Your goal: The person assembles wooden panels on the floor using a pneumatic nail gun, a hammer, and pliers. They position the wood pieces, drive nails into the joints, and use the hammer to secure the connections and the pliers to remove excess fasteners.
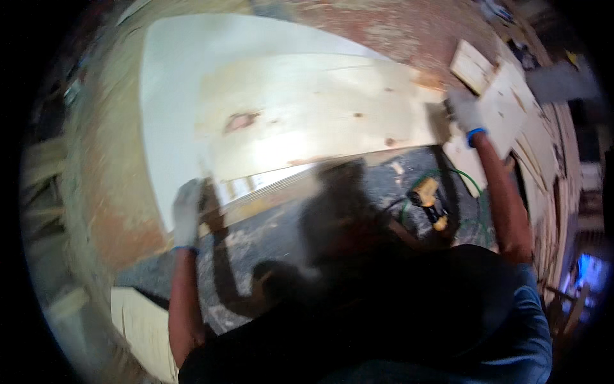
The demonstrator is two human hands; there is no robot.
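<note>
One gloved left hand [187, 208] is seen near the lower end of a white sheet [171, 96]; over it lies a knotted board [307, 115], by whose right end the gloved right hand [465, 110] is placed. Whether either hand's fingers are closed cannot be told.

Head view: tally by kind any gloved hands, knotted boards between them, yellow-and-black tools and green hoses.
Whitish gloved hands: 2
Long pale knotted wooden board between them: 1
Yellow-and-black handheld tool: 1
Thin green hose: 1
Total: 5
</note>
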